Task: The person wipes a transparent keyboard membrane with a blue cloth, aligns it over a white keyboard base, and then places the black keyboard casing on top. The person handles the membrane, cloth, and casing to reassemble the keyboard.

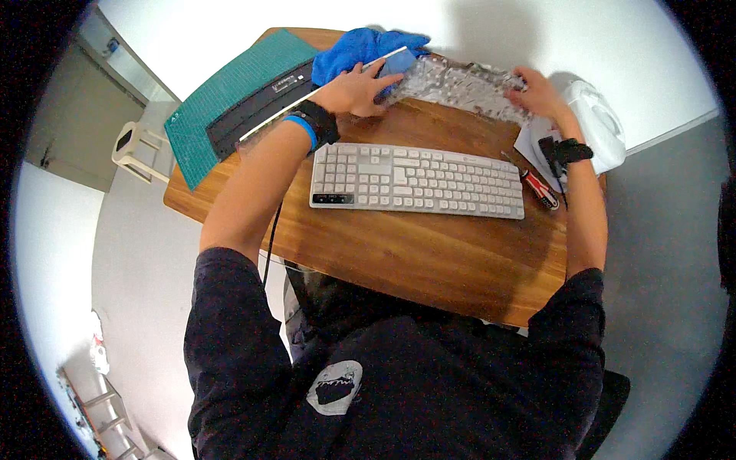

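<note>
A crumpled, see-through plastic sheet with a speckled look lies along the far edge of the table. My left hand spreads its fingers over the sheet's left end, across a long thin panel with a white edge. At the other end, my right hand touches the sheet with thumb and fingers apart. Nearer to me is a pale keyboard, its number pad on the left. Bunched behind my left hand is a blue cloth.
A green cutting mat lies at the far left, under a long black panel. To the right are a red and black screwdriver and a white appliance. A pale stool stands beyond the wooden table's left edge.
</note>
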Tool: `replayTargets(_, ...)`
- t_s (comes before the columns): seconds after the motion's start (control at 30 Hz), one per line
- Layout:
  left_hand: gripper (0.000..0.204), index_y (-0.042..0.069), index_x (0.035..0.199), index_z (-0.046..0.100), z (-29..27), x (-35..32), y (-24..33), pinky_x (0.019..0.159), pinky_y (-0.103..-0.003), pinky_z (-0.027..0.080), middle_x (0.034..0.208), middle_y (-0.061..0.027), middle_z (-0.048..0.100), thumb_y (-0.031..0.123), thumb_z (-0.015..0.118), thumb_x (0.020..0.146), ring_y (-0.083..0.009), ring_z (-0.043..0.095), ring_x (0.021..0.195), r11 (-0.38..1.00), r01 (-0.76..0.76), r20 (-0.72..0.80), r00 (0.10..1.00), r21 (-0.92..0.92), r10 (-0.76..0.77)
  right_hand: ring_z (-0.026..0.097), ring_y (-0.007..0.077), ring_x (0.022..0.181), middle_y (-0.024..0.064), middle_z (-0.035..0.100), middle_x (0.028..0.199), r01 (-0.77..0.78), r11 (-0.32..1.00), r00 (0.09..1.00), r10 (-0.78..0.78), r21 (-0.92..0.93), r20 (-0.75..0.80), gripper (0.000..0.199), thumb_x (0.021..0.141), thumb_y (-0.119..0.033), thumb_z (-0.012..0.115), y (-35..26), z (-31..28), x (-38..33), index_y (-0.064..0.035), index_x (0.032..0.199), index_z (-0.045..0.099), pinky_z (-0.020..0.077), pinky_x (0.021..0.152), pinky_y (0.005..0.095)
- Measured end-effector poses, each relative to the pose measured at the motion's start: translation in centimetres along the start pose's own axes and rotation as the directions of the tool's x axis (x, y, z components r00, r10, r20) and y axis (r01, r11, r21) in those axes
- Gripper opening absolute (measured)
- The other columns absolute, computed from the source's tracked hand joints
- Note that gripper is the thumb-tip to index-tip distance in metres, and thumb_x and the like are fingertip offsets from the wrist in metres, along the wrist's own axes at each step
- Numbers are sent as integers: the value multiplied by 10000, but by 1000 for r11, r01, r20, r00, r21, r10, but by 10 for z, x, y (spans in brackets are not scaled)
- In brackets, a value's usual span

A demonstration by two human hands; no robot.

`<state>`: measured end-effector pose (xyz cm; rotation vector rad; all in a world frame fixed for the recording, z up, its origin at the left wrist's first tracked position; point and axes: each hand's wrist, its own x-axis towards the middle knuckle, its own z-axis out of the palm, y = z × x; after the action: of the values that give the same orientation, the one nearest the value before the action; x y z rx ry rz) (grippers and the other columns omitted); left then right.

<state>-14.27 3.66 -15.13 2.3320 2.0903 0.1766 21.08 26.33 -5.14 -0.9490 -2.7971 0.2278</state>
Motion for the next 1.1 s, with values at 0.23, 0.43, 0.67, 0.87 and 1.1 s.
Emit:
replayTargets(0.23,855,363,1608,334,-4,-7,-9,1090,-682,435,1663,-290,260,434,756,868,-618,427,1380,983,186,30,982,-1,-185,665,315,949,167,703,996,11,998,985,-22,-67,-173,351,905,-287,773,10,-78,-23,-30,1103,640,522,872,433)
replayTargets(0.43,832,336,1594,372,-4,1,-1,1076,-700,432,1619,-294,315,443,755,863,-632,465,1329,977,202,37,978,66,-204,574,147,770,21,629,809,-96,995,932,83,-20,-352,246,949,-238,757,43,-168,-61,-51,1016,611,498,725,330)
replayTargets(0.67,755,256,1520,504,-36,-10,8,1012,-563,529,1440,-252,531,393,754,821,-521,606,1203,995,80,-60,995,59,-76,592,81,855,-4,688,959,-151,930,876,283,335,-391,373,944,-323,751,25,-200,-89,-54,1198,709,474,801,238)
replayTargets(0.87,748,210,1489,544,-73,-44,26,971,-510,552,1431,-246,565,298,775,782,-437,656,1151,968,-213,-134,972,-136,195,616,101,937,8,683,1072,-33,801,882,305,598,-360,411,976,-295,721,13,-179,-76,-21,1277,667,489,852,254)
replayTargets(1.1,806,107,1540,459,-63,-78,106,1125,-511,460,1536,-289,471,310,798,837,-461,539,1339,820,-531,37,834,-215,550,642,120,964,15,703,1134,19,767,895,273,641,-354,369,1049,-211,595,10,-147,-23,-27,1367,633,521,844,291)
